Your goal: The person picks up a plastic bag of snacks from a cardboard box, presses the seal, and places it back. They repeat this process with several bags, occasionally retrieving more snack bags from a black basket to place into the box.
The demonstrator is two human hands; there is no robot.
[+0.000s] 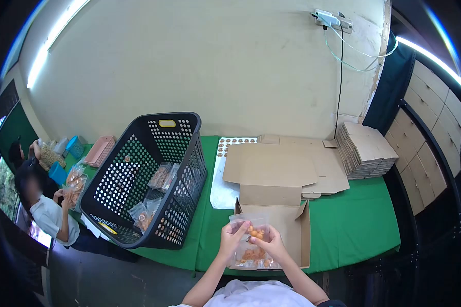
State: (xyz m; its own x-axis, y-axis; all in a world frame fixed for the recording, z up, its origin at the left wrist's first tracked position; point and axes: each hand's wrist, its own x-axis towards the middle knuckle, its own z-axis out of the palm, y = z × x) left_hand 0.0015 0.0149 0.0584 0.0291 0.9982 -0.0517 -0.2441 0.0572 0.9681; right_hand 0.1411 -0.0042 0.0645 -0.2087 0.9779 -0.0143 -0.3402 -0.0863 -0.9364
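Note:
Both my hands are over an open cardboard box (292, 225) at the table's front edge. Between them is a clear plastic bag (256, 220) with orange pieces inside. My left hand (232, 240) pinches the bag's left side near its top. On the other side, my right hand (273, 246) grips the bag with bent fingers. Below the hands, more clear packets with orange contents (253, 256) lie in the box.
A large dark basket (189, 204) with packets inside stands to the left. Flattened cardboard (276, 158) and stacked cartons (366, 148) lie behind the box, beside a sticker sheet (225, 189). Two people (51, 217) are at the far left, near a pink basket (101, 151).

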